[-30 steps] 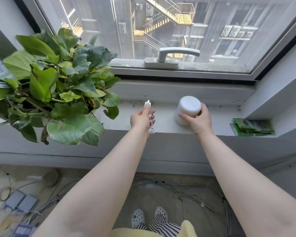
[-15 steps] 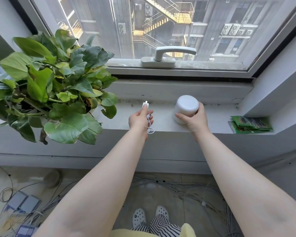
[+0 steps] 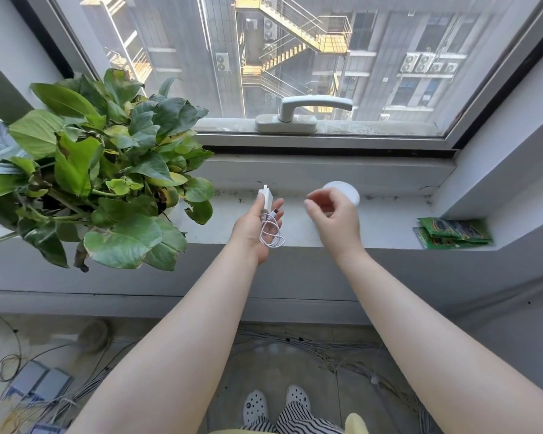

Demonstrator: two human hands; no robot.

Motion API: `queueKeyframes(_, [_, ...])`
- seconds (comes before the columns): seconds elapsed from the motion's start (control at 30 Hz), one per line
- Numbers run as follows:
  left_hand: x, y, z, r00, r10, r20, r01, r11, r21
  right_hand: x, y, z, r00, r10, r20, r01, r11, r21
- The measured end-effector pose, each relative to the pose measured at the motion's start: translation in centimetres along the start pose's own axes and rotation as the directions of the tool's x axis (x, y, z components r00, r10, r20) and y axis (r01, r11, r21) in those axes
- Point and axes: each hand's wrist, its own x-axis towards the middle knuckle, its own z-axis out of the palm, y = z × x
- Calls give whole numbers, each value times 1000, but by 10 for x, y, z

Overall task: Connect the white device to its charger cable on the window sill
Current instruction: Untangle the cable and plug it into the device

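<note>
Far left, a leafy potted plant [image 3: 101,170] is spreading over the end of the window sill [image 3: 386,227], its leaves hanging past the front edge. Just right of the leaves, the left hand [image 3: 257,227] is hovering over the sill, palm turned up, fingers closed around a white charger plug [image 3: 265,197] whose prongs are pointing toward the window. The thin white cable [image 3: 271,234] is looping out of the same grip and dangling in a small coil below the palm; a dark-tipped connector end is poking out beside the fingers.

Next over, the right hand [image 3: 334,219] is hanging in the air, holding nothing, thumb and forefinger curled toward each other with a gap between them. Directly behind it the white device [image 3: 347,191] is sitting on the sill near the back wall, mostly hidden by the hand, only its round top showing. Hand and device are looking apart, though contact is hard to judge.

Above, a white window handle [image 3: 314,106] is lying horizontal. Far right, green packets [image 3: 452,231] are lying stacked in the sill corner.
</note>
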Motion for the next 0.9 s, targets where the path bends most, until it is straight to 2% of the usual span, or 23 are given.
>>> queueKeyframes(0.07, [-3,3,-1,998,-32,61,34,998,-47,-5,-1,12,988,82,127,-85,996,14])
queueKeyframes(0.13, [-5,5,-2,992,-49,119,61,993,-99,-9,1,20,970,145,193,-157,987,47])
queueKeyframes(0.27, [-11,6,0,973,-75,217,108,984,-143,-13,-2,28,933,266,243,-305,942,142])
queueKeyframes(0.4, [-10,6,-1,967,-77,241,112,984,-138,-10,-5,29,902,346,257,-399,896,195])
queueKeyframes(0.53, [-9,7,3,976,-40,215,80,981,-178,-9,-1,30,898,364,245,-410,897,169])
queueKeyframes(0.63, [-9,8,8,980,0,197,40,979,-198,-13,3,32,932,313,186,-333,938,91])
queueKeyframes(0.73, [-7,7,11,982,13,187,18,986,-163,-17,0,35,949,235,208,-237,971,-13])
queueKeyframes(0.9, [-2,6,11,988,27,149,0,984,-178,-14,-6,38,954,232,188,-211,970,-122])
